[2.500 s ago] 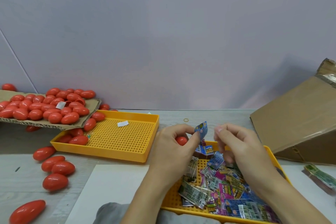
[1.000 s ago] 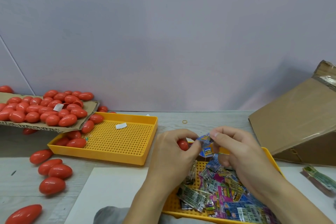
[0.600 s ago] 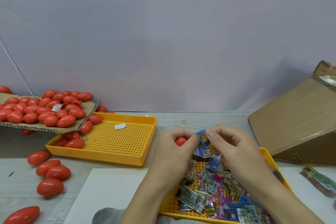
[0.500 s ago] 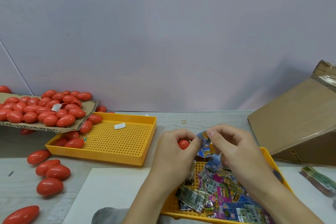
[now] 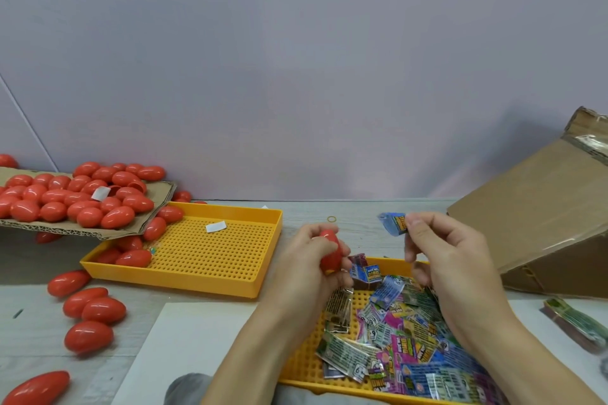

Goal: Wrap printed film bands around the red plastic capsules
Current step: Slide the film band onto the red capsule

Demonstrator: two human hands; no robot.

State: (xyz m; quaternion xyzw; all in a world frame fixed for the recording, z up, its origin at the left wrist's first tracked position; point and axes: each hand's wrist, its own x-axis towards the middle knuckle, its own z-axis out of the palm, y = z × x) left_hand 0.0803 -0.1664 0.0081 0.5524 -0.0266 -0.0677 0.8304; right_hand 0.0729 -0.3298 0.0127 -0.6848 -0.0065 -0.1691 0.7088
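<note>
Gripping a red capsule [image 5: 330, 251], left hand [image 5: 304, 273]; right hand [image 5: 450, 260] apart, pinching a film band [image 5: 392, 223].

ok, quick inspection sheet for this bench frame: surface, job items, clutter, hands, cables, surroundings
Surface: grey wood-look table; white sheet at the near edge.
Job's things: red capsule and blue film band held apart; loose bands fill the near yellow tray; capsules heaped on a cardboard sheet, some spilled into the far yellow tray.
Clutter: rubber band; bundle of bands at right.
Grippers: left hand grips the capsule; right hand pinches the band.
Cables: nothing seen.
Surroundings: pale wall; cardboard box at right.
</note>
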